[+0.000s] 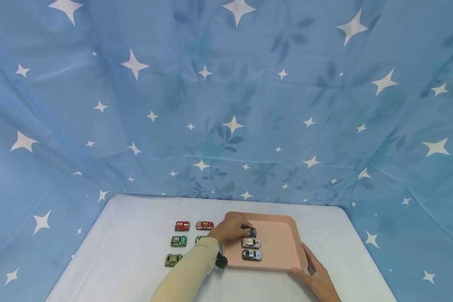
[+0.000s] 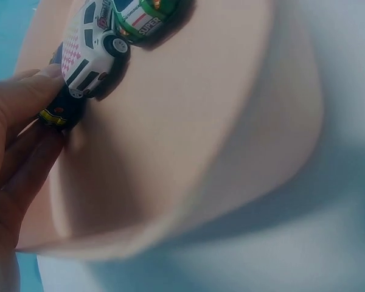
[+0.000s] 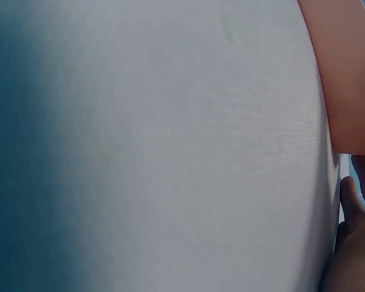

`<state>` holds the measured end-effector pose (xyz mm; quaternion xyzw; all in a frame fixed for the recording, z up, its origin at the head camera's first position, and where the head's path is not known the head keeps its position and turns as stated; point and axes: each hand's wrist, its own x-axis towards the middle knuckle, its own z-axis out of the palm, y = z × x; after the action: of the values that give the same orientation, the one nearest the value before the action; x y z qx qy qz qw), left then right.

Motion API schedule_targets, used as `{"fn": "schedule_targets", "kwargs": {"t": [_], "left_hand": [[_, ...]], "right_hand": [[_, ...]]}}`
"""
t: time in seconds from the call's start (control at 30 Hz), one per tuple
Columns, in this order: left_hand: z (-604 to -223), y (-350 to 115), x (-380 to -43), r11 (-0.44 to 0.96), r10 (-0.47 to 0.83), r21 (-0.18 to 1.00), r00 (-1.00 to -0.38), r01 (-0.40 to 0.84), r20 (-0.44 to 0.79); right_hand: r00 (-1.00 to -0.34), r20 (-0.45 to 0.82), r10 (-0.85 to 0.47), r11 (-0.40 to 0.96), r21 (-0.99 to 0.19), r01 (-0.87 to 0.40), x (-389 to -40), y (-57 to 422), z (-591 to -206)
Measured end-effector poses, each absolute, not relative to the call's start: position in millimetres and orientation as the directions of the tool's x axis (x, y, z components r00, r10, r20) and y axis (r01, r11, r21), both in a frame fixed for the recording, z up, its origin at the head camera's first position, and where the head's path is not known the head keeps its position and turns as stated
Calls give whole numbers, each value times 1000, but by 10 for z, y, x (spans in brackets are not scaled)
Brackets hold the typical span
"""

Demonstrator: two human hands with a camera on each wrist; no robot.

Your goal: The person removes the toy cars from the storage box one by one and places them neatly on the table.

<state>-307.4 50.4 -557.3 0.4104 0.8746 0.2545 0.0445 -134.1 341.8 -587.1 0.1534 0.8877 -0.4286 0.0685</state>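
**In the pink tray [image 1: 281, 247], left half: dark toy car [image 1: 253, 231] at column's far end**

Left hand [image 1: 231, 228] pinches the dark toy car between thumb and fingers, just beyond a white car [image 1: 251, 243]; a silver-and-green car [image 1: 252, 255] lies nearest. Wheels down on tray floor? Cannot tell. Right hand [image 1: 318, 276] grips the tray's near right corner, thumb on near rim, fingers along right wall. Left on the white table [image 1: 136, 251]: two red cars [image 1: 182, 226], a green car [image 1: 178, 241], an olive car [image 1: 173, 260]. Judged step: aligning the pinched car. Next move likely calls for spreading the left fingers without nudging its neighbour.
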Motion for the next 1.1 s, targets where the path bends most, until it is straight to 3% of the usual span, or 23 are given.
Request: {"fn": "schedule_targets", "kwargs": {"t": [0.37,0.7,1.1], "left_hand": [[-5568,462,-3068,541,734,474,-665,695,138],[-5372,390,-3092,494,754,554,-648,670,112],[-5250,201,-3166,496,735,636,-676,591,55]], "right_hand": [[-950,-237,205,599,-737,313,-1336,3403,-5921],[-949,-242,202,605,-731,316,-1322,3408,-5904],[-951,-240,193,607,-733,308,-1311,3412,-5842]]}}
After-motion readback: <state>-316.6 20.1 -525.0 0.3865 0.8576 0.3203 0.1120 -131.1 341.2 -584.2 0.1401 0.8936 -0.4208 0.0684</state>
